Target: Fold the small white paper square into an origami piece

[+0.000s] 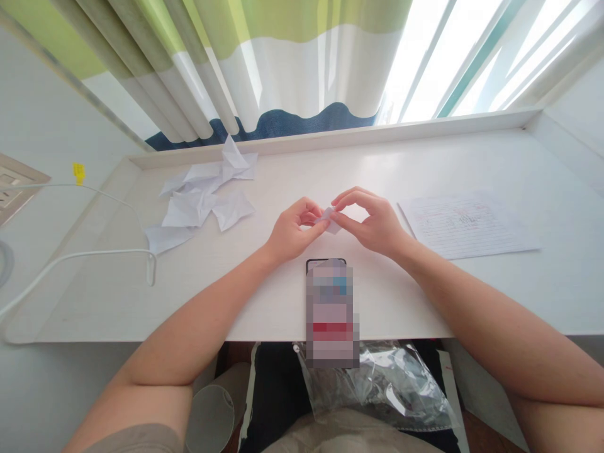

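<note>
White desk [425,157] under the window carries everything. At its middle, nearer the front edge, a small folded paper piece [330,220] lies between both hands, long axis left to right. Left hand [290,229] and right hand [372,220] pinch it with narrow fingertips, equally near. Phone [330,308] lies just in front; folded papers [202,201] toward the back left corner.

A paper scrap [330,220] is pinched between the fingers [317,228]; a phone [331,296] lies just before them, folded papers [202,198] left, a sheet [465,225] right.

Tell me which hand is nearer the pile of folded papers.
Left. The left hand sits just right of the pile of folded papers; the right hand is farther right.
</note>
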Demonstrator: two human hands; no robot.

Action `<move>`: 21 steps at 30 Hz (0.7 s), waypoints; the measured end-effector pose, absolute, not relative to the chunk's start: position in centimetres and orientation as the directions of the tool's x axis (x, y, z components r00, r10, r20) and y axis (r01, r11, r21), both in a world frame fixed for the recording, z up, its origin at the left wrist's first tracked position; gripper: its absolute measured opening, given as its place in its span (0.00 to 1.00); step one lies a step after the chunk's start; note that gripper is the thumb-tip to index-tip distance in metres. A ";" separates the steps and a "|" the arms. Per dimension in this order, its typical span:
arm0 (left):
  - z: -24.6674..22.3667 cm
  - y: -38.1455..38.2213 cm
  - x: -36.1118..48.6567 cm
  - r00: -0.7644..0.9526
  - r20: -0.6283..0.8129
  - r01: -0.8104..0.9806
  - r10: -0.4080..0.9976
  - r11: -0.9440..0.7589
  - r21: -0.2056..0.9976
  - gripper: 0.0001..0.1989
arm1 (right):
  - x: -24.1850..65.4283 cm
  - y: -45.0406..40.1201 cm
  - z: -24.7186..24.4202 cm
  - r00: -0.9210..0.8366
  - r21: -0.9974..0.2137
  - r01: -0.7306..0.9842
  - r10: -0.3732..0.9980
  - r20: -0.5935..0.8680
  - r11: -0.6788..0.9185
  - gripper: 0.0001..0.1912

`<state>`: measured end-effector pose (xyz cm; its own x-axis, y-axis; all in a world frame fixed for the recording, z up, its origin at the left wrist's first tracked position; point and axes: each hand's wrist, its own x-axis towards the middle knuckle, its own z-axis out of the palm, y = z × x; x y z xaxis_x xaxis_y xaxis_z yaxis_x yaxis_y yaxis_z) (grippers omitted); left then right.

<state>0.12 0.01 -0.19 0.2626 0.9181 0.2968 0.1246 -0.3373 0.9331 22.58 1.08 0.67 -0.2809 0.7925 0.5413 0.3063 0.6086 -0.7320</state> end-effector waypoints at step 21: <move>0.4 -0.9 0.6 0.102 0.442 0.178 0.891 -0.453 0.873 0.14 | 22.5 0.9 1.0 -0.378 -0.717 0.303 0.769 0.515 0.628 0.07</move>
